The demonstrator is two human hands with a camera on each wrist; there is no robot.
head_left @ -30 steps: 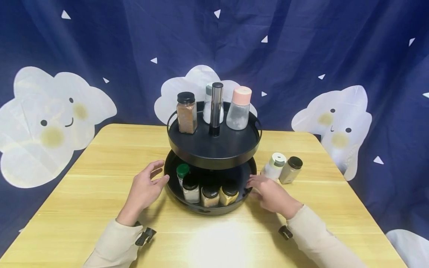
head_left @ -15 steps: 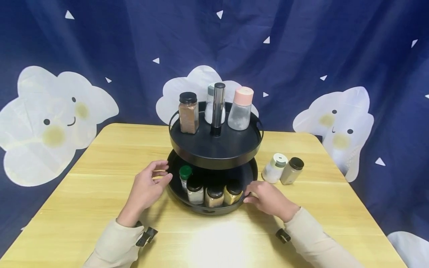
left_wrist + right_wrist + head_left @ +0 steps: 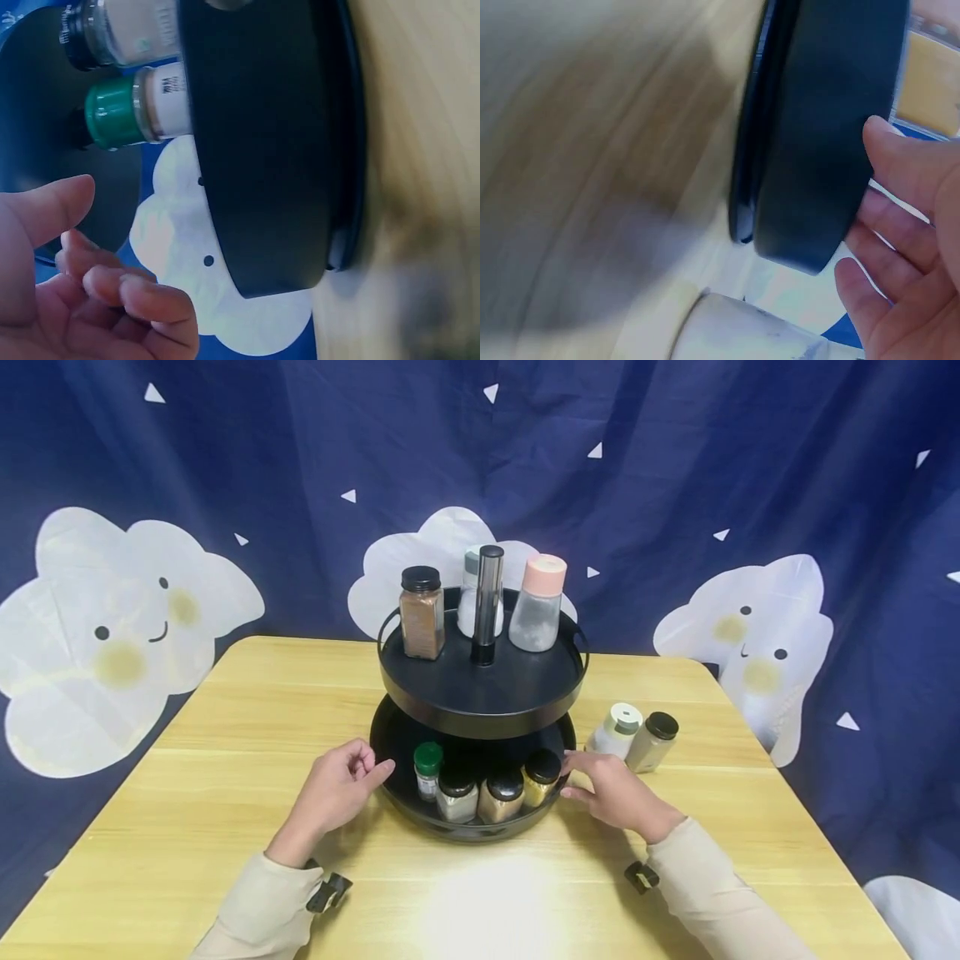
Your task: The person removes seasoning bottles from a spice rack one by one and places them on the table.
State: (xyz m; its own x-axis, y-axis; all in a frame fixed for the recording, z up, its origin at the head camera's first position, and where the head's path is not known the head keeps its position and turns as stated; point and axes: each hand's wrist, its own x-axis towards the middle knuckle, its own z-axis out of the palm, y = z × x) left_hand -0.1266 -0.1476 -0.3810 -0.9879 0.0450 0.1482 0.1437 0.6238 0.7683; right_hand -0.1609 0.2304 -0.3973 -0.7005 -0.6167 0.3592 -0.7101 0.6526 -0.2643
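Note:
A black two-tier turntable tray (image 3: 480, 724) stands mid-table. On its lower tier (image 3: 480, 832) are a green-capped spice jar (image 3: 427, 768) and black-capped jars, one pale (image 3: 457, 804), one tan (image 3: 501, 804), one yellow (image 3: 537, 792). My left hand (image 3: 337, 789) is beside the lower rim's left side, fingers loosely curled and holding nothing; the left wrist view shows it apart from the rim. At the right side, my right hand (image 3: 618, 793) touches the lower rim with its thumb tip (image 3: 881, 129), other fingers relaxed alongside.
The upper tier carries a brown spice jar (image 3: 422, 614), a pink-capped bottle (image 3: 539, 604) and a white bottle (image 3: 468, 602) partly behind the central post (image 3: 487, 606). Right of the tray, a white-capped bottle (image 3: 615, 732) and a black-capped jar (image 3: 652, 742) stand on the table.
The lower tier has turned, carrying its jars to the right; the upper tier's bottles keep their places. My left fingers have curled in more. My right hand has shifted along the rim, toward me, then back.

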